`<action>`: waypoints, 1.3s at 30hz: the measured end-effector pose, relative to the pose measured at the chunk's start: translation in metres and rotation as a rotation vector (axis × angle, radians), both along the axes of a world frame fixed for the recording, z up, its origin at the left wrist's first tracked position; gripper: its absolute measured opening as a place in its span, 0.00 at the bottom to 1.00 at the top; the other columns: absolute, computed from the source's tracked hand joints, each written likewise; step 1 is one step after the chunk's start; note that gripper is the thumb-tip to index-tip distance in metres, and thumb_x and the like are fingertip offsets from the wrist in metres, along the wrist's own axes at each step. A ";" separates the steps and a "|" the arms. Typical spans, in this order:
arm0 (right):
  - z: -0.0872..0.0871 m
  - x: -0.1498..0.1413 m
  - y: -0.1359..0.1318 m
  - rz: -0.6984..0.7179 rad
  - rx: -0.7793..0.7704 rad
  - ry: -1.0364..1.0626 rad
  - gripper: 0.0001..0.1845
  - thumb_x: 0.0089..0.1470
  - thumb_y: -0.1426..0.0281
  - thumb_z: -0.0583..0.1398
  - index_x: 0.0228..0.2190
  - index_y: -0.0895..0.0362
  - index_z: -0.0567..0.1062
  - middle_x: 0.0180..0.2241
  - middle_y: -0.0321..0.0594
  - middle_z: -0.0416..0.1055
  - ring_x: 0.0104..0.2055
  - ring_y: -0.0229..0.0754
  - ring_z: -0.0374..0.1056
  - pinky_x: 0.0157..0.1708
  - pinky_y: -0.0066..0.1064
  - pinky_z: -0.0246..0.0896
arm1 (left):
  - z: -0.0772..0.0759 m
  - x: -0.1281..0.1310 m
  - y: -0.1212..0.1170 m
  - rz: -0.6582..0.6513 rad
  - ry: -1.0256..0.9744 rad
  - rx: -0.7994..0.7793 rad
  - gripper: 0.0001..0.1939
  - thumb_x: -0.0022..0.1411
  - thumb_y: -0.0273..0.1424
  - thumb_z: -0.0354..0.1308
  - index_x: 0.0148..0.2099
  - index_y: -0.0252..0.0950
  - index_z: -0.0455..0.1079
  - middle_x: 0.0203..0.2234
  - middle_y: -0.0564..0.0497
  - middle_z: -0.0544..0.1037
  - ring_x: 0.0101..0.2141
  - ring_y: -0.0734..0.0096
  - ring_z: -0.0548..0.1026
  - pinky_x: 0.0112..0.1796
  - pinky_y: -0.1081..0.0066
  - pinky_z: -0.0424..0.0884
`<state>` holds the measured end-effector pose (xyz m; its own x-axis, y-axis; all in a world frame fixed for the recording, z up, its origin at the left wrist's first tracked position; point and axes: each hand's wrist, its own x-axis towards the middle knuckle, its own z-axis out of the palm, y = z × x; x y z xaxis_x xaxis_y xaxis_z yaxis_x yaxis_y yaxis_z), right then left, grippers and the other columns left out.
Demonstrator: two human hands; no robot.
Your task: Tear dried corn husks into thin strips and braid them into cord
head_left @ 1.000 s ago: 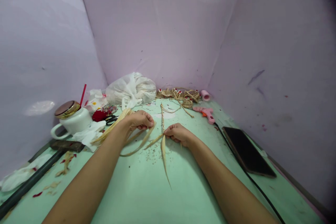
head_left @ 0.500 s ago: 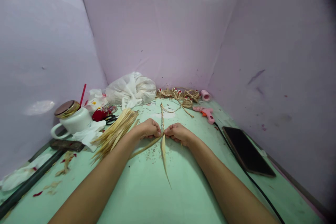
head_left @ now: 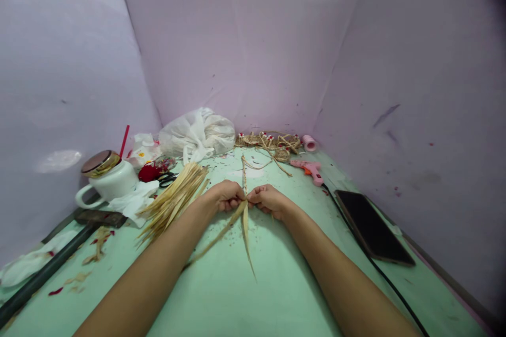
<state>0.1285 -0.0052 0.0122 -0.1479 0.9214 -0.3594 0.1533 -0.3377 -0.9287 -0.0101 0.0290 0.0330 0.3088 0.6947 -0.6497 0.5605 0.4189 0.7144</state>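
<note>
A thin braid of dried straw (head_left: pixel 244 174) runs away from me along the green table. At its near end my left hand (head_left: pixel 229 196) and my right hand (head_left: pixel 266 200) meet, both closed in a pinch on the straw strips. Two loose pale strips (head_left: pixel 246 237) hang toward me from between the fingers, one straight and one slanting to the left under my forearm. The exact grip at the fingertips is partly hidden. A bundle of dried straw strips (head_left: pixel 177 197) lies just left of my left hand.
On the left stand a white mug (head_left: pixel 118 183) with a lidded jar, a hammer (head_left: pixel 98 219), and scissors (head_left: pixel 167 179). A plastic bag (head_left: pixel 201 134) and braided pieces (head_left: pixel 272 141) lie at the back. Rightward are a pink glue gun (head_left: pixel 310 169) and a phone (head_left: pixel 371 226).
My left hand has shifted slightly right, closer to my right hand. The slanting strip now hangs lower and steeper from the pinch; my right hand has barely moved.
</note>
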 end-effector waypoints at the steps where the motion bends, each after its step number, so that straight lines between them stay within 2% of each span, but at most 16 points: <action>1: 0.001 0.000 0.000 -0.009 -0.011 0.004 0.04 0.39 0.78 0.55 0.17 0.61 0.67 0.11 0.31 0.62 0.09 0.25 0.41 0.11 0.23 0.30 | -0.001 0.001 0.000 0.002 -0.039 -0.023 0.07 0.43 0.26 0.54 0.16 0.32 0.63 0.07 0.56 0.56 0.11 0.84 0.49 0.14 0.78 0.43; 4: 0.002 0.000 0.000 -0.017 -0.035 0.008 0.04 0.37 0.79 0.54 0.18 0.62 0.68 0.11 0.31 0.62 0.10 0.25 0.41 0.11 0.22 0.31 | -0.002 0.003 -0.002 0.015 -0.066 0.000 0.05 0.43 0.24 0.54 0.18 0.30 0.65 0.10 0.55 0.61 0.12 0.84 0.53 0.14 0.79 0.45; 8: 0.000 0.001 0.001 0.001 -0.026 -0.003 0.04 0.36 0.79 0.55 0.19 0.62 0.69 0.12 0.32 0.63 0.10 0.25 0.41 0.11 0.22 0.31 | 0.003 0.007 -0.009 0.011 0.173 0.192 0.07 0.41 0.23 0.57 0.17 0.31 0.62 0.06 0.57 0.57 0.11 0.82 0.53 0.14 0.77 0.47; 11: -0.001 0.002 0.002 -0.012 -0.038 0.004 0.02 0.36 0.78 0.55 0.18 0.62 0.68 0.11 0.30 0.59 0.10 0.26 0.42 0.11 0.21 0.31 | 0.006 0.008 -0.013 0.027 0.179 0.297 0.07 0.42 0.24 0.59 0.20 0.33 0.62 0.05 0.59 0.56 0.10 0.81 0.53 0.14 0.77 0.48; 15: -0.001 0.004 0.003 -0.005 -0.047 0.069 0.02 0.36 0.77 0.55 0.20 0.61 0.68 0.11 0.29 0.58 0.10 0.26 0.43 0.11 0.21 0.31 | 0.007 0.007 -0.016 0.046 0.040 0.212 0.04 0.48 0.23 0.55 0.25 0.34 0.62 0.06 0.59 0.60 0.09 0.82 0.54 0.14 0.79 0.49; 19: -0.002 0.005 0.004 0.059 -0.056 0.090 0.02 0.37 0.76 0.55 0.18 0.61 0.68 0.11 0.30 0.58 0.10 0.26 0.41 0.10 0.21 0.30 | 0.005 0.009 -0.016 0.028 -0.104 0.104 0.06 0.50 0.19 0.51 0.23 0.31 0.63 0.11 0.53 0.67 0.11 0.82 0.61 0.15 0.80 0.55; 22: -0.002 0.005 0.004 0.070 -0.048 0.062 0.03 0.37 0.75 0.56 0.17 0.61 0.67 0.09 0.28 0.55 0.10 0.25 0.40 0.11 0.21 0.30 | 0.002 0.009 -0.013 0.043 -0.076 0.065 0.07 0.50 0.20 0.52 0.21 0.29 0.64 0.11 0.52 0.67 0.13 0.80 0.64 0.15 0.79 0.59; 26: -0.001 0.006 0.003 0.066 -0.013 -0.012 0.04 0.38 0.74 0.56 0.16 0.61 0.68 0.07 0.27 0.52 0.10 0.26 0.40 0.11 0.22 0.30 | 0.000 0.006 -0.010 0.059 0.004 0.126 0.05 0.45 0.22 0.55 0.19 0.29 0.65 0.07 0.55 0.62 0.10 0.81 0.58 0.12 0.78 0.53; 31: -0.003 0.009 0.004 0.078 0.087 -0.042 0.07 0.40 0.71 0.56 0.15 0.61 0.67 0.07 0.27 0.51 0.10 0.27 0.40 0.12 0.24 0.31 | -0.002 -0.001 -0.007 0.006 -0.182 0.107 0.02 0.40 0.24 0.54 0.19 0.31 0.64 0.09 0.56 0.62 0.10 0.83 0.55 0.12 0.79 0.47; 35: -0.001 0.009 0.002 0.072 0.158 -0.098 0.07 0.39 0.72 0.56 0.15 0.61 0.68 0.07 0.27 0.52 0.11 0.27 0.42 0.13 0.24 0.33 | -0.006 -0.002 -0.006 0.001 -0.179 0.135 0.07 0.38 0.25 0.54 0.15 0.33 0.57 0.08 0.59 0.55 0.09 0.86 0.49 0.12 0.79 0.40; 39: 0.003 0.008 0.001 0.058 0.183 -0.139 0.06 0.40 0.73 0.56 0.15 0.61 0.68 0.08 0.27 0.53 0.13 0.27 0.42 0.15 0.23 0.36 | -0.006 0.000 -0.008 -0.023 -0.231 0.186 0.08 0.36 0.24 0.53 0.15 0.35 0.55 0.08 0.59 0.55 0.10 0.85 0.49 0.13 0.78 0.39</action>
<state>0.1361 -0.0045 0.0156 -0.1629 0.9645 -0.2080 0.2982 -0.1529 -0.9422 -0.0097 0.0214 0.0267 0.4511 0.7860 -0.4226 0.3820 0.2579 0.8875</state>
